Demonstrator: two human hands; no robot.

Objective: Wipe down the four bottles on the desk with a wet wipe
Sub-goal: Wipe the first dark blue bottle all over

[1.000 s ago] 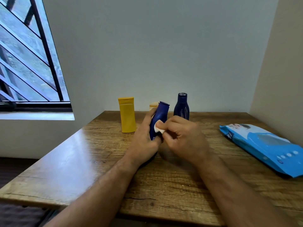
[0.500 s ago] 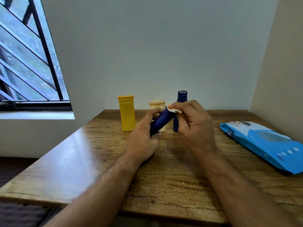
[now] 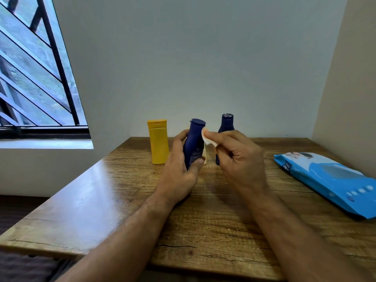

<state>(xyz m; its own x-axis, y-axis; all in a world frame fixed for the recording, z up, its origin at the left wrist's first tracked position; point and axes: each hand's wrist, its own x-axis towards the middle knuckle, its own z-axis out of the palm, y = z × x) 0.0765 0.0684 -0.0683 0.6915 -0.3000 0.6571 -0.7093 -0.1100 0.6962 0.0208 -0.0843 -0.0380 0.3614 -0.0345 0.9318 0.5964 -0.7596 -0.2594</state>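
Item 1: left hand (image 3: 179,176), frame centre. I see fingers and thumb curled round a dark blue bottle (image 3: 194,143), held upright, cap up, lifted off the desk (image 3: 101,200).
Item 2: right hand (image 3: 238,159), just right of centre. Thumb and forefinger pinch a folded white wet wipe (image 3: 208,138), touching the held bottle's upper right side; other fingers curled in.
Item 3: yellow bottle (image 3: 158,141), standing, left of centre, near the back edge.
Item 4: 2nd dark blue bottle (image 3: 226,124), standing behind the right hand, lower part hidden.
Item 5: cream bottle (image 3: 204,157), mostly hidden behind the held one; I can't tell more.
Item 6: blue wipes pack (image 3: 329,178), lying flat, right side of frame, well apart from the bottles.
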